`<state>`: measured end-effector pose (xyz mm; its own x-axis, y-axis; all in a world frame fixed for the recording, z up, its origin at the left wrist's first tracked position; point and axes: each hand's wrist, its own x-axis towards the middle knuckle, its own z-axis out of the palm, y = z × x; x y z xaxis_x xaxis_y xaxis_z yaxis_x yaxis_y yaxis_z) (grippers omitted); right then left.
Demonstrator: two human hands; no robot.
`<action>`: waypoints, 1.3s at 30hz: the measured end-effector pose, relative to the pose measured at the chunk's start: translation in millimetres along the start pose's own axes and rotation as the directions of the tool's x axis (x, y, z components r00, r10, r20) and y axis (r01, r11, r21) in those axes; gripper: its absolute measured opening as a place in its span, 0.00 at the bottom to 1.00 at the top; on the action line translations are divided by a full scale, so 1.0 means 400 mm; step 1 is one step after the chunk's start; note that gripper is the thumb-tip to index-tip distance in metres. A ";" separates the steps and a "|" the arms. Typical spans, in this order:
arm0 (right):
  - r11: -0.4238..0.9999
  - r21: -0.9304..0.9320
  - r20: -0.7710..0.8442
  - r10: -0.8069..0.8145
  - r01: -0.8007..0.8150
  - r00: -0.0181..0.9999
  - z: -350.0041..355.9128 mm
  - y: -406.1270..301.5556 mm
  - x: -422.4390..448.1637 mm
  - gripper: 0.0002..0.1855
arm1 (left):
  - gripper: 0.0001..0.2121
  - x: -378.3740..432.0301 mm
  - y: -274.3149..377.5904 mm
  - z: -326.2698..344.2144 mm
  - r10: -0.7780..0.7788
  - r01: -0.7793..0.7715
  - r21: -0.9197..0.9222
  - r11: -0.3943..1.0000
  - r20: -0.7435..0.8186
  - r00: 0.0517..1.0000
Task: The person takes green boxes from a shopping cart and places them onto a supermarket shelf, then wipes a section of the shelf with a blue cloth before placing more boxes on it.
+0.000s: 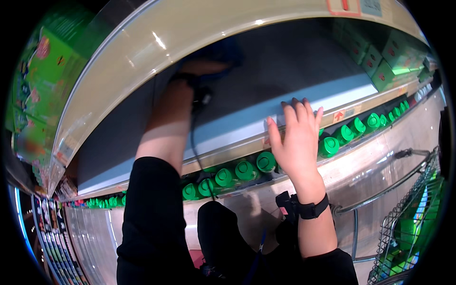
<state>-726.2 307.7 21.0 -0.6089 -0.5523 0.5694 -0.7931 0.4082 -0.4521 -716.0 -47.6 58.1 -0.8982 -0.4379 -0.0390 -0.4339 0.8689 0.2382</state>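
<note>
My left hand (205, 66) reaches deep into the dark of a shelf (270, 67). A dark blue cloth (229, 53) shows around its fingers; shadow hides much of the grip. A band with a small black device (203, 98) sits on that wrist, and a thin black cable (194, 142) hangs from it. My right hand (299, 139) rests at the shelf's front edge, palm down with fingers spread and nothing held. Its fingertips touch the pale front strip (228, 137). Another black band with a device (310, 208) is on the right wrist.
Green-capped containers (245, 170) line the level below. Green boxes (386, 73) stand at the shelf's right end. An upper shelf edge (199, 26) overhangs my left arm. A wire shopping cart (402, 221) with green goods is at right. Green packages (46, 85) stand upper left.
</note>
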 end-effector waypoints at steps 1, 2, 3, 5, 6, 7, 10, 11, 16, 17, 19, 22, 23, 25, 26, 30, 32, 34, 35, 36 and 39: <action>1.000 0.009 0.000 0.003 -0.003 1.000 0.008 -0.009 -0.004 0.23 | 0.44 0.038 0.032 0.029 0.017 -0.024 0.048 0.999 0.143 0.990; 1.000 -0.002 -0.006 -0.001 0.001 1.000 0.017 -0.006 -0.005 0.25 | 0.46 0.075 0.098 0.064 0.062 -0.082 0.103 0.991 0.189 0.980; 1.000 -0.028 -0.005 0.006 -0.006 1.000 0.014 0.024 -0.002 0.25 | 0.49 0.079 0.238 0.058 0.106 -0.137 0.091 0.986 0.281 0.954; 0.999 -0.039 -0.024 0.019 -0.020 1.000 0.016 0.007 0.002 0.26 | 0.48 0.078 0.298 0.088 0.065 -0.110 0.155 0.982 0.274 0.959; 0.998 -0.061 -0.016 0.022 -0.023 1.000 0.016 0.013 0.001 0.27 | 0.47 0.074 0.313 0.094 0.049 -0.089 0.155 0.984 0.240 0.969; 0.998 -0.060 -0.008 0.011 -0.012 1.000 0.019 0.014 -0.001 0.27 | 0.46 0.056 0.327 0.084 0.035 -0.069 0.156 0.985 0.207 0.978; 0.999 -0.013 -0.022 0.032 -0.032 0.999 0.020 -0.004 -0.006 0.28 | 0.43 0.026 0.138 0.036 -0.022 0.004 0.095 0.995 0.192 0.981; 0.997 -0.039 -0.021 0.059 -0.060 0.998 0.012 0.015 -0.005 0.28 | 0.39 -0.011 0.127 -0.011 -0.030 0.008 0.087 0.996 0.257 0.966; 0.998 0.048 -0.009 0.030 -0.030 1.000 0.020 -0.015 -0.008 0.28 | 0.38 -0.310 -0.271 -0.112 -0.442 0.430 0.116 0.895 0.108 0.890; 0.999 0.039 -0.004 0.026 -0.026 1.000 0.024 -0.005 -0.008 0.28 | 0.38 -0.328 -0.239 -0.103 -0.435 0.423 0.110 0.899 0.123 0.892; 0.999 0.004 -0.016 0.036 -0.036 0.999 0.024 0.024 -0.007 0.28 | 0.39 -0.398 -0.108 -0.129 -0.576 0.554 0.206 0.806 0.059 0.816; 0.999 0.013 -0.007 0.033 -0.033 0.999 0.013 0.018 -0.005 0.27 | 0.40 -0.467 -0.057 -0.155 -0.543 0.487 0.299 0.821 0.144 0.827; 1.000 -0.004 -0.029 0.028 -0.028 0.999 0.019 0.013 -0.007 0.27 | 0.40 -0.482 -0.075 -0.148 -0.538 0.483 0.295 0.825 0.146 0.830; 0.999 -0.030 -0.056 0.021 -0.023 0.998 0.021 0.005 -0.007 0.26 | 0.41 -0.510 -0.123 -0.120 -0.406 0.283 0.400 0.872 0.264 0.875; 1.000 -0.001 -0.043 0.027 -0.027 0.999 0.023 -0.003 -0.008 0.25 | 0.42 -0.533 -0.131 -0.100 -0.394 0.264 0.425 0.866 0.254 0.883; 0.999 -0.022 -0.085 0.025 -0.027 0.996 0.020 0.000 -0.017 0.22 | 0.39 -0.533 0.041 -0.088 -0.283 0.168 0.316 0.934 0.366 0.887; 1.000 -0.005 -0.122 0.025 -0.026 0.992 0.026 -0.006 -0.026 0.21 | 0.38 -0.515 0.096 -0.066 -0.128 0.008 0.260 0.966 0.450 0.884; 0.998 0.045 -0.176 0.052 -0.045 0.983 0.025 0.003 -0.024 0.19 | 0.37 -0.466 0.181 -0.043 0.007 -0.122 0.217 0.968 0.468 0.884; 0.998 0.026 -0.187 0.058 -0.054 0.981 0.018 0.015 -0.021 0.19 | 0.36 -0.438 0.230 -0.026 0.119 -0.230 0.178 0.957 0.480 0.869; 0.993 0.068 -0.230 0.106 -0.093 0.967 0.009 0.029 -0.017 0.19 | 0.36 -0.396 0.279 -0.010 0.189 -0.294 0.158 0.943 0.474 0.860; 0.981 0.133 -0.312 0.175 -0.139 0.934 -0.025 0.063 -0.003 0.17 | 0.38 -0.270 0.410 0.036 0.266 -0.378 0.154 0.913 0.479 0.836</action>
<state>-745.6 326.0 15.9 -0.7124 -0.2177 0.6671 -0.6913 0.3810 -0.6139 -691.4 145.6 87.6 -0.9004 -0.0243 -0.4344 -0.0669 0.9943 0.0830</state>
